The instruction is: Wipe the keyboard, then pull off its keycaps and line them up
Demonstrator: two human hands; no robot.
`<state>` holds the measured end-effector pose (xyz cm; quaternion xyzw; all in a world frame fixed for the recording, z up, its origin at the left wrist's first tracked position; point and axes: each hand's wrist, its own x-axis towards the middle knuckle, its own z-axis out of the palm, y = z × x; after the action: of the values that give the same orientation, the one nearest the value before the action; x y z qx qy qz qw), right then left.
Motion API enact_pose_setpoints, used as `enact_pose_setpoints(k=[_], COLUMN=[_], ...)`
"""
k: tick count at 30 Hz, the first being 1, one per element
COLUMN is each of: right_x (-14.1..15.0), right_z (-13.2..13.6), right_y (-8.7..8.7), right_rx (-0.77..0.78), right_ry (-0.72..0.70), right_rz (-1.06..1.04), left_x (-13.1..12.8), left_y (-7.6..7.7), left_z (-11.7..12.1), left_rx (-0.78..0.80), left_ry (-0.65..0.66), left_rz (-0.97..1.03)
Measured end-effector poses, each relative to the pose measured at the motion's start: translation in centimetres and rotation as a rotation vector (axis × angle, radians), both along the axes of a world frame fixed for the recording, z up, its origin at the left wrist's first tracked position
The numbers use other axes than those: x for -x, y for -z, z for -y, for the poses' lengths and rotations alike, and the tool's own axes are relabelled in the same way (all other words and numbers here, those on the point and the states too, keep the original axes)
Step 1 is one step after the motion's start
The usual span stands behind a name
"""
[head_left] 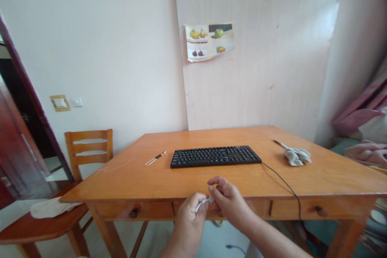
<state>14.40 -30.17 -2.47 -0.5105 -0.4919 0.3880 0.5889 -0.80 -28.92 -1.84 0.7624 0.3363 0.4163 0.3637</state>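
Note:
Close to the front edge of the table, my left hand (192,213) is closed, pinching a small whitish strip (200,204) between thumb and forefinger. Its kind is too small to make out. My right hand (228,197) is beside it, fingers curled and thumb close to the strip's end. What the right fingertips hold, if anything, is hidden. Beyond both hands lies a black keyboard (214,156), its cable (284,181) running off the table's front edge at the right. Tweezers or a similar thin metal tool with a dark grip (156,157) lie left of the keyboard.
A crumpled grey cloth (296,156) lies at the right of the wooden table (145,185), by a thin stick-like object (280,143). Drawers with knobs line the table's front. A wooden chair (90,147) with a white cloth (53,207) on its seat stands at the left.

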Motion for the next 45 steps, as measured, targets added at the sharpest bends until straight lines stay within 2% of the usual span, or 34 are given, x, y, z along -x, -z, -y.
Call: enact_pose_setpoints(k=[7, 12, 20, 26, 30, 35, 40, 45], right_x=[-4.0, -8.0, -14.2, -19.2, -21.0, -21.2, -21.5, -22.1], right_z=[-1.7, -4.3, -10.2, -14.0, -14.8, -15.0, -14.9, -14.7], right_y=[-2.5, -3.6, -5.5, -5.9, -5.6, -3.9, -3.4, -3.7], right_rx=[-0.157, -0.222, -0.303, -0.215, -0.202, -0.190, -0.189, -0.118], right_ry=[0.220, 0.425, 0.716, 0.858, 0.982, 0.972, 0.969, 1.027], right_rz=[0.118, 0.135, 0.131, 0.144, 0.223, 0.274, 0.251, 0.359], left_x=[1.0, 1.4, 1.4, 0.5, -1.3, -5.0, -9.6, -14.4], left_y=[-1.6, -1.8, -1.5, -2.7, -4.4, -6.4, -7.3, -7.3], left_z=[-2.2, -3.8, -5.4, -6.2, -8.0, -11.3, -14.4, -17.0], left_rx=[-0.013, -0.016, 0.012, 0.003, -0.124, -0.336, -0.373, -0.354], left_ry=[-0.139, -0.233, -0.219, -0.189, -0.165, -0.111, 0.023, 0.111], left_rz=[-0.004, -0.002, -0.043, -0.109, -0.147, -0.195, -0.302, -0.425])
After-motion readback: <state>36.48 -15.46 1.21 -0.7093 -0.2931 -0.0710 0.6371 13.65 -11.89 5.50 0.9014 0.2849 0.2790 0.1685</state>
